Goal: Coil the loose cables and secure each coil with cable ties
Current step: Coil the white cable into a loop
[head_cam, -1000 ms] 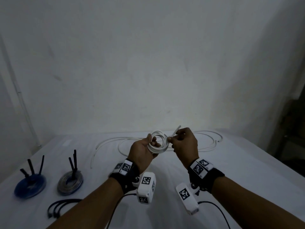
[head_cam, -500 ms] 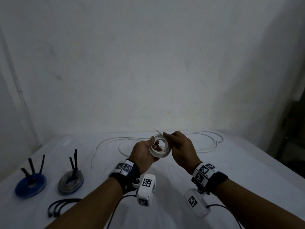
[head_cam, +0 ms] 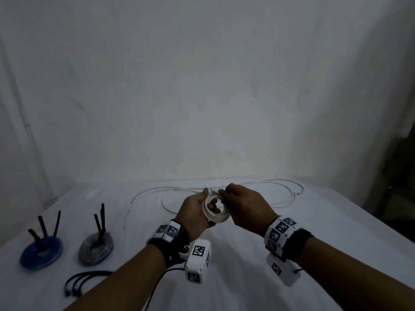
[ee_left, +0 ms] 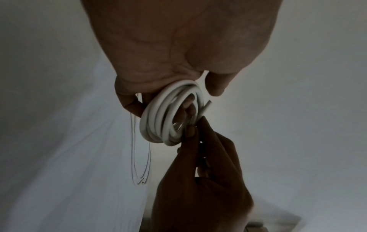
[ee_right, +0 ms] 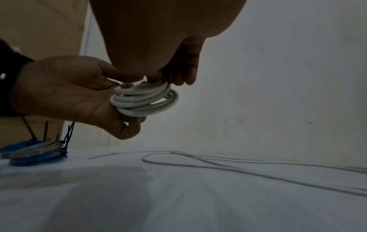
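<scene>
White cable coil (head_cam: 216, 211) sits gripped in left hand (head_cam: 195, 213), right hand (head_cam: 245, 207) pinching its loose end at the top edge.

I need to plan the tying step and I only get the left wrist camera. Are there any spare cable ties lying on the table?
Observer: Yes. A few loose black cable ties lie together on the table, near its front left.
Operator: Are any coils finished?
Observer: Two lie at the left, a blue coil and a grey coil. Each has black tie tails sticking up.
Operator: Is any cable left to coil?
Observer: A long white cable lies in wide loose loops across the far side of the table. I cannot tell whether it joins the held white coil.
</scene>
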